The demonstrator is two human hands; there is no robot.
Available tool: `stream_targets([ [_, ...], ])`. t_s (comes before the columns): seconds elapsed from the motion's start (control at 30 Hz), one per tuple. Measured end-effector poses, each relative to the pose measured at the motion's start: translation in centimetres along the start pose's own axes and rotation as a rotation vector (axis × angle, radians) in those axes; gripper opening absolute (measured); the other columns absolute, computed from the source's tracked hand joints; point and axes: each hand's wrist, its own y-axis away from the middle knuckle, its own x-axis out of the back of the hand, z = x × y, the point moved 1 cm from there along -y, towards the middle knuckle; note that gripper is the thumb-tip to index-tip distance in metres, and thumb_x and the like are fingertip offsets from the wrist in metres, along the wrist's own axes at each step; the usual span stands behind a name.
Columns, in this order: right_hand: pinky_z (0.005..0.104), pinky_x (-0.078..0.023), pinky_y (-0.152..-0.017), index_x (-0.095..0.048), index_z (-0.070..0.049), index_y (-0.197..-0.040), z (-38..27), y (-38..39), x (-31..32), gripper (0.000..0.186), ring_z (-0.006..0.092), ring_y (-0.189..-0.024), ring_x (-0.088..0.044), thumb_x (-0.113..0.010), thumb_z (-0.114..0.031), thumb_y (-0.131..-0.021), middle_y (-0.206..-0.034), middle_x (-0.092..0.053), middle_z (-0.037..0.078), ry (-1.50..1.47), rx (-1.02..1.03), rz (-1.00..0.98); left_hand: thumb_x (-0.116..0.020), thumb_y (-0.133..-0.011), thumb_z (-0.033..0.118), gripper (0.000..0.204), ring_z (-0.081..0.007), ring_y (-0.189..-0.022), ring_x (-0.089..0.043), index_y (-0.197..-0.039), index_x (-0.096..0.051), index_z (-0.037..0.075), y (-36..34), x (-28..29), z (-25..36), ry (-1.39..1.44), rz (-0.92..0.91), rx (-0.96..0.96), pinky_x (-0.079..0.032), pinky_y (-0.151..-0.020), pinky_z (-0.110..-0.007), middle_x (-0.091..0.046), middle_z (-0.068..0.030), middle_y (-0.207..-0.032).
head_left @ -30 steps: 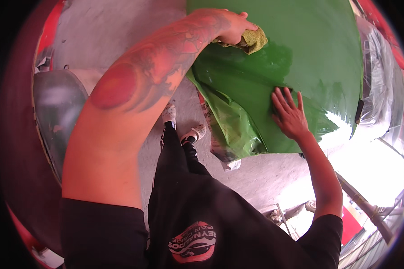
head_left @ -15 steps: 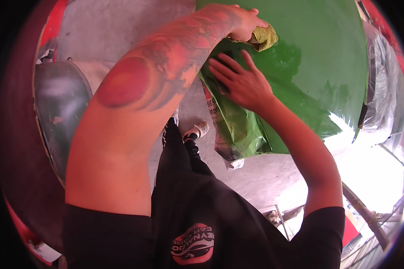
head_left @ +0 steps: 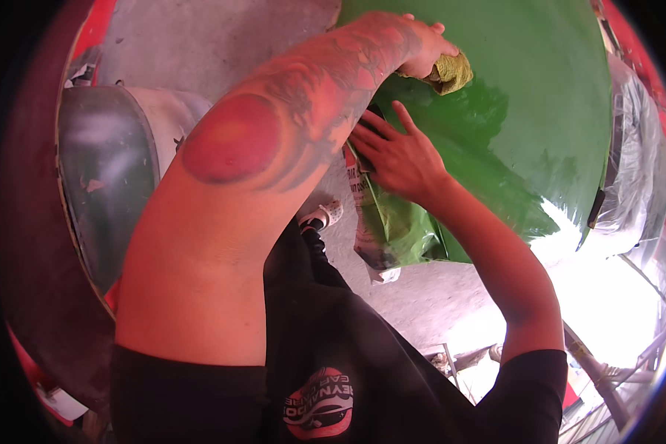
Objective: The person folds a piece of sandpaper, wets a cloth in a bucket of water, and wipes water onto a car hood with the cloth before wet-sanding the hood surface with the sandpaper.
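Observation:
A large glossy green panel (head_left: 547, 111), looking like car bodywork, spans the upper right, with darker wet-looking patches on it. On its far left part my left hand (head_left: 426, 53) is closed over a crumpled yellow cloth (head_left: 453, 74), which touches the green surface. My right hand (head_left: 403, 159) is spread, with fingers apart, near the panel's left edge and nothing held. My left forearm crosses close by and hides some of its fingertips. Below that hand hangs green plastic sheeting or covering (head_left: 399, 229) with a printed pale strip along its left side.
Clear plastic sheeting (head_left: 633, 159) covers something beyond the panel's right edge. At the left stands a dark greenish curved panel (head_left: 103, 170). Grey floor (head_left: 429, 296) shows under me, with my light shoe (head_left: 331, 213). Metal frame bars (head_left: 599, 370) stand lower right in bright light.
My left hand and the cloth have shifted slightly right and nearer in the picture. My right hand has moved a little nearer, still spread. The whole view has shifted slightly.

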Motion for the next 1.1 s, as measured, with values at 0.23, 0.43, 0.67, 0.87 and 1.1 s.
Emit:
stream_targets([
  [0.23, 0.0543, -0.009, -0.117, -0.038, -0.018, -0.145, -0.2, 3.8, 0.1, 0.058, 0.0165, -0.143, -0.023, -0.047, -0.041, -0.092, -0.154, -0.031, -0.004, -0.011, -0.149, -0.109, -0.049, -0.084, 0.010, 0.072, -0.0237, -0.142, -0.030, -0.147, -0.030, 0.041, 2.1, 0.8, 1.0, 0.095, 0.080, 0.025, -0.023, -0.114, -0.043, -0.016, -0.0014, -0.160],
  [0.43, 0.0539, -0.007, -0.118, -0.031, -0.024, -0.148, -1.2, 17.3, -0.9, 0.060, 0.0173, -0.146, -0.017, -0.050, -0.038, -0.093, -0.157, -0.023, -0.006, -0.104, -0.419, -0.278, -0.045, -0.084, 0.006, 0.074, -0.0286, -0.143, -0.027, -0.147, -0.030, 0.041, 5.6, 2.8, 0.4, 0.120, -0.001, 0.014, -0.020, -0.117, -0.042, -0.011, -0.0055, -0.160],
  [0.67, 0.0535, -0.010, -0.117, -0.037, -0.021, -0.145, 0.2, 8.9, 0.7, 0.058, 0.0198, -0.143, -0.024, -0.050, -0.038, -0.092, -0.154, -0.030, -0.004, -0.100, -0.239, -0.142, -0.046, -0.083, 0.007, 0.074, -0.0349, -0.142, -0.026, -0.146, -0.032, 0.043, 5.2, 2.6, 0.4, 0.174, -0.011, 0.006, -0.022, -0.116, -0.045, -0.010, -0.0039, -0.160],
  [0.87, 0.0535, -0.011, -0.117, -0.041, -0.019, -0.143, -0.7, 2.8, -0.4, 0.056, 0.0196, -0.143, -0.026, -0.047, -0.041, -0.092, -0.153, -0.031, -0.003, -0.100, -0.214, 0.003, -0.051, -0.080, 0.003, 0.079, -0.0454, -0.141, -0.020, -0.146, -0.032, 0.043, 4.2, 1.9, -0.3, 0.217, 0.051, -0.051, -0.032, -0.111, -0.050, -0.011, 0.0004, -0.160],
  [1.1, 0.0547, -0.006, -0.117, -0.027, -0.020, -0.151, -4.2, 20.3, -2.5, 0.060, 0.0209, -0.147, -0.015, -0.044, -0.037, -0.096, -0.158, -0.020, -0.001, -0.234, -0.822, -0.129, -0.049, -0.079, -0.005, 0.085, -0.0425, -0.143, -0.014, -0.147, -0.029, 0.041, 5.6, 2.7, 0.0, 0.222, 0.011, 0.004, -0.028, -0.114, -0.051, -0.009, 0.0014, -0.160],
])
